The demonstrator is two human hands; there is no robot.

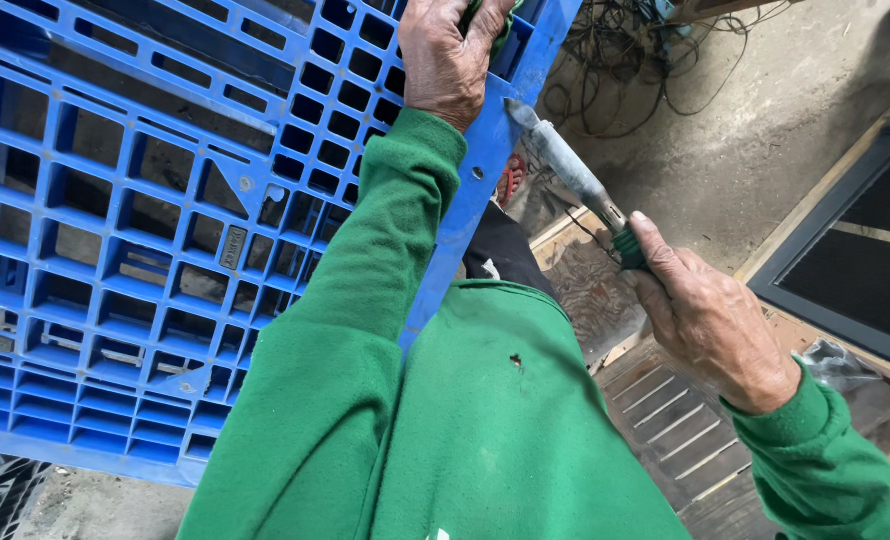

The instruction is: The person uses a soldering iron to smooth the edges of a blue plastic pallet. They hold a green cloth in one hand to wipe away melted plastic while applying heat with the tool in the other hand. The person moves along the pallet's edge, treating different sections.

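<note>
Gridded blue plastic pallet, steel screwdriver (green-handled)

Blue grid-patterned pallet — green sleeves — tool with grey metal shaft, dark green handle.

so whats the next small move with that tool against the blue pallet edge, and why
Probably ease the tool tip a little further along the blue pallet edge: its tip already meets that edge, the right hand grips the green handle, and the left hand steadies the pallet above.
</note>
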